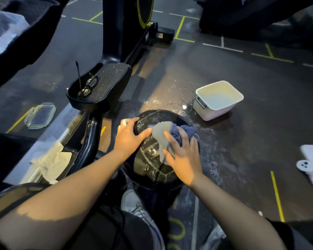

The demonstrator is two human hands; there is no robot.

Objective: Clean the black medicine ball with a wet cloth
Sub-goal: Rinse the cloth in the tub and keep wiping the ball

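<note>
Clearly, one round black ball (152, 159) sat on the dark floor (242, 123) under both hands, its leathery panels stitched with pale seams and shining wet. The left hand (129, 137) lay on the ball's left upper side, fingers (134, 121) curved over the far edge to steady it; something white showed just beyond those fingers, too hidden to identify. The right hand (182, 159) pressed a crumpled cloth (170, 136) onto the ball's top, its fingers spread and bent over the folds. The cloth was soft and rumpled, pale grey toward the left fingers and dark blue beyond the right fingertips.

Beyond the right fingers and to their right stood one white rectangular plastic tub (218, 100) with rounded corners and a clip on its near end, holding cloudy liquid. The floor around the ball glistened with droplets and bore yellow and white tape lines.

Beyond the left fingers, a black textured pedal (105, 83) carried one pair of dark-rimmed glasses (88, 86); raised lettering ran along the pedal, too faint to read surely. Further left lay one clear lid (41, 115) with green-edged clips. Nearer than the left fingers, a crumpled beige rag (51, 161) rested on the machine's frame. Right of the right fingers, at the edge, lay one white controller (304, 166).
</note>
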